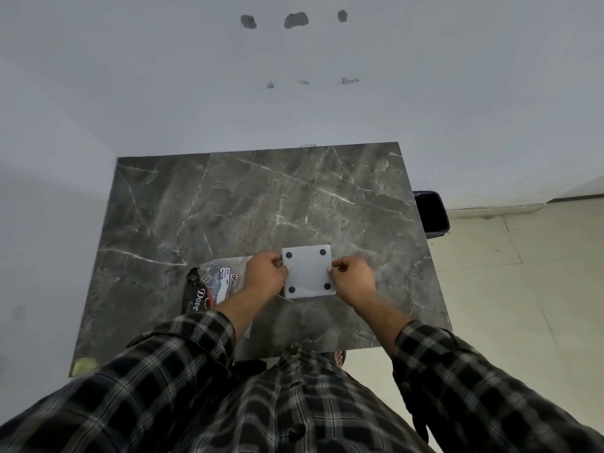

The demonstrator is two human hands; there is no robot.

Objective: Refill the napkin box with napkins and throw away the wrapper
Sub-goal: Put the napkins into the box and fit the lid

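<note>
A white square napkin box [308, 271] lies upside down on the marble table [248, 204], showing its base with small black feet at the corners. My left hand [265, 273] grips its left edge and my right hand [351, 277] grips its right edge. Left of the box lies a clear plastic wrapper [214, 282] with a white label and a dark end printed "Dove"; my left forearm covers part of it. Whether napkins are inside the box or the wrapper cannot be made out.
A black bin [432, 213] stands on the floor just beyond the table's right edge. A white wall backs the table. Pale floor tiles [523, 289] spread to the right. A yellowish patch [84, 366] marks the table's near left corner.
</note>
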